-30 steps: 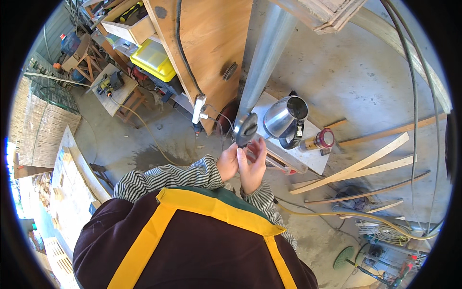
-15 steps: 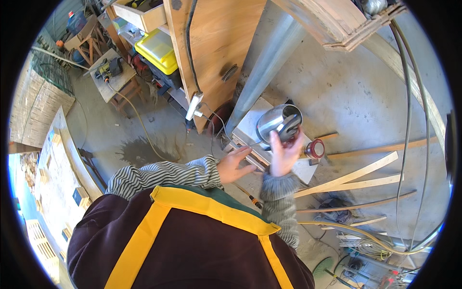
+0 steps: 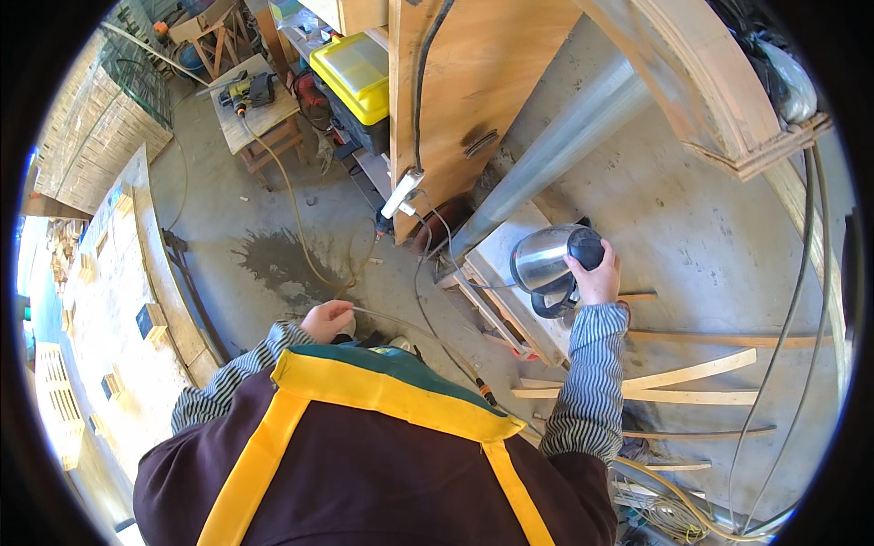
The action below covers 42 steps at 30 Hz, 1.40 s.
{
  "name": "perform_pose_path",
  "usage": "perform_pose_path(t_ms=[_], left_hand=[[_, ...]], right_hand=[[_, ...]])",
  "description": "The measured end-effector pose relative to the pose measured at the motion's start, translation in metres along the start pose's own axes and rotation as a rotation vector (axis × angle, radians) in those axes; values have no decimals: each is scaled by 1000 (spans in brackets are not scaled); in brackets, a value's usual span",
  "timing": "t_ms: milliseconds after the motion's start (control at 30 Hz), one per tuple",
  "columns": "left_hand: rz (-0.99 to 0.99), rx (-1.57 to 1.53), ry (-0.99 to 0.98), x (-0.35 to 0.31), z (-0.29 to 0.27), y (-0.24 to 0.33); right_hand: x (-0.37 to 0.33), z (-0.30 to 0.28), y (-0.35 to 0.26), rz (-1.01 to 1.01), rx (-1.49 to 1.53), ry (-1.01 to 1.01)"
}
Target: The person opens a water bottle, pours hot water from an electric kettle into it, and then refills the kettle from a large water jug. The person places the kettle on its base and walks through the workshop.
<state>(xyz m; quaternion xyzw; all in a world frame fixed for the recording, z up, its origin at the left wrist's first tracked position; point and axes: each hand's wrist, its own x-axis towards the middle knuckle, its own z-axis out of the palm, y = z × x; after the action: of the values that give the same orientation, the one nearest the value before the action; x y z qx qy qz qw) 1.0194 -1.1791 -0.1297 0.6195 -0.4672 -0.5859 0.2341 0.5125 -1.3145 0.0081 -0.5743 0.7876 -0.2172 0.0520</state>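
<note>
A shiny steel electric kettle with a black lid and a black handle is at the white board; whether it rests there or hangs just above, I cannot tell. My right hand is closed around the lid's edge, with the thumb on its near side. On the left, my left hand is over the floor in front of my body, its fingers curled in. What those fingers hold, if anything, is hidden. A tan hose passes beside it.
A white power strip hangs on the wooden cabinet side. A grey pipe slants behind the kettle. Wooden strips lie at the right. Farther off are a yellow-lidded toolbox and a low table bearing a power tool.
My right hand has shifted from the kettle's handle to its lid, and the kettle has turned. My left hand has drawn back leftward, its fingers now curled. The view has shifted.
</note>
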Motion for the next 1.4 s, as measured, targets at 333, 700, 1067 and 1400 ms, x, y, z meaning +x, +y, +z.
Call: perform_pose_path(t_ms=[333, 700, 1067, 1400], left_hand=[[-198, -61, 74, -26, -33, -6], [-219, 56, 177, -59, -64, -18], [-223, -138, 175, -85, -186, -123], [-1, -381, 152, -122, -299, -222]], right_hand=[[0, 20, 24, -1, -40, 42], [-6, 24, 21, 27, -215, 197], [-217, 177, -240, -381, 288, 3], [-228, 317, -467, -774, 619, -776]])
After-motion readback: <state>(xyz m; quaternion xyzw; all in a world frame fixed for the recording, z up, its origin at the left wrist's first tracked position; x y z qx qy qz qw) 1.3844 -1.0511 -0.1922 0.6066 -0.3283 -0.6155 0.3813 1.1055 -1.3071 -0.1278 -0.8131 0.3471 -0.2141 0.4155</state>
